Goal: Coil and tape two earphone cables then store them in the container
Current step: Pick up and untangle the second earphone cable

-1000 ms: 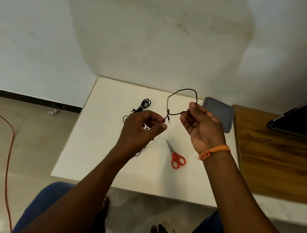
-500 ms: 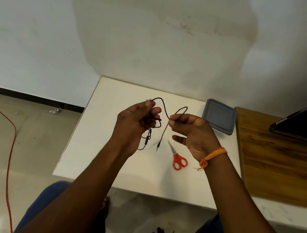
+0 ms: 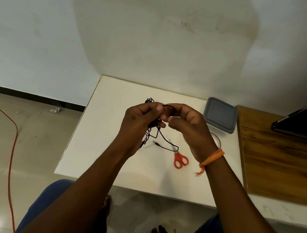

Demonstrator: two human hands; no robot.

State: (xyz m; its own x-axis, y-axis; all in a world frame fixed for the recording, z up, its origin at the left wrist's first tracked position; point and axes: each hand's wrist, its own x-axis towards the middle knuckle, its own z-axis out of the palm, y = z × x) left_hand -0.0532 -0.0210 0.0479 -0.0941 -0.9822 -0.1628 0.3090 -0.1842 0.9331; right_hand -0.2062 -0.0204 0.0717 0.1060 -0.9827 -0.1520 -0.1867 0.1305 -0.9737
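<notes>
Winding goes on in the head view, the only view given: both hands are raised together above the white tabletop (image 3: 106, 149), and the earphone cable (image 3: 164, 144) is gathered between them. The left hand (image 3: 140, 120) has its fingers curled round the bundled loops, seemingly to keep the turns from springing apart. The right hand (image 3: 188, 126) pinches the strand at the top of the bundle, thumb against fingers, probably to guide the next turn over. A loose tail hangs down from the hands, its plug end trailing on the tabletop beside the red-handled scissors (image 3: 180, 158). The second earphone cable (image 3: 149, 100) lies bunched just beyond the left hand. The grey container (image 3: 219, 114) sits lidded at the far right edge, and a clear tape roll (image 3: 217, 139) lies near it, both within easy reach. Both forearms angle inward, wrists bent.
</notes>
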